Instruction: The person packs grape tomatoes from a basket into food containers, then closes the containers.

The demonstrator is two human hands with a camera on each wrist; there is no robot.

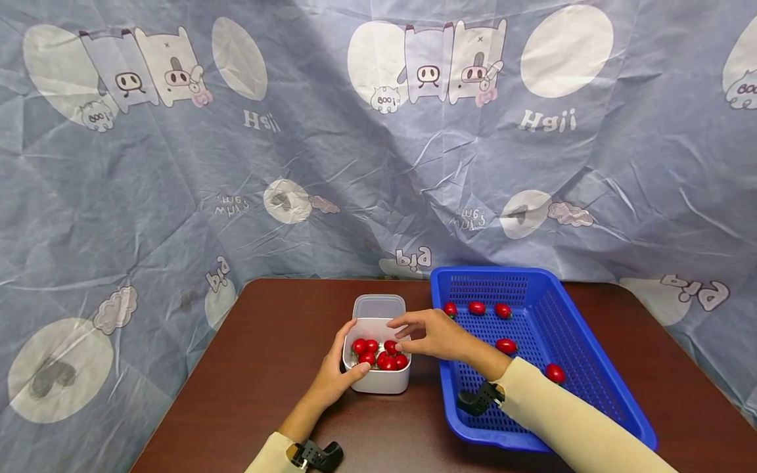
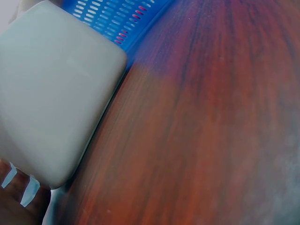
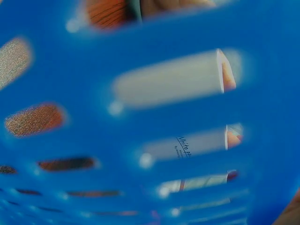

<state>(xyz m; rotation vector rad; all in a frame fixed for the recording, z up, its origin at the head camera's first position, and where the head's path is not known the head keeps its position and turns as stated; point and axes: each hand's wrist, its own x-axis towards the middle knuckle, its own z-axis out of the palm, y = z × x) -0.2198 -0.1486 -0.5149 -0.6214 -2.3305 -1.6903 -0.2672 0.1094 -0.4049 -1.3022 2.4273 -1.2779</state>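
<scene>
A small white plastic container [image 1: 380, 383] stands on the table with several red cherry tomatoes [image 1: 367, 359] inside. My left hand [image 1: 334, 369] grips its left side, fingers along the wall and thumb over the front rim. In the left wrist view, the container [image 2: 56, 93] fills the left side, with fingertips [image 2: 23, 192] below. Over the right rim reaches my right hand [image 1: 434, 334], its fingers apart and nothing between them. Its thumb tip is close to a tomato [image 1: 390, 347] in the container.
A blue slotted basket [image 1: 615, 394] stands at the right, with several tomatoes [image 1: 506, 346] spread inside; my right forearm crosses it. Behind the container is a translucent lid [image 1: 379, 306]. The basket wall [image 3: 93, 140] fills the right wrist view. A patterned cloth [image 1: 331, 131] hangs behind the brown table [image 1: 236, 394].
</scene>
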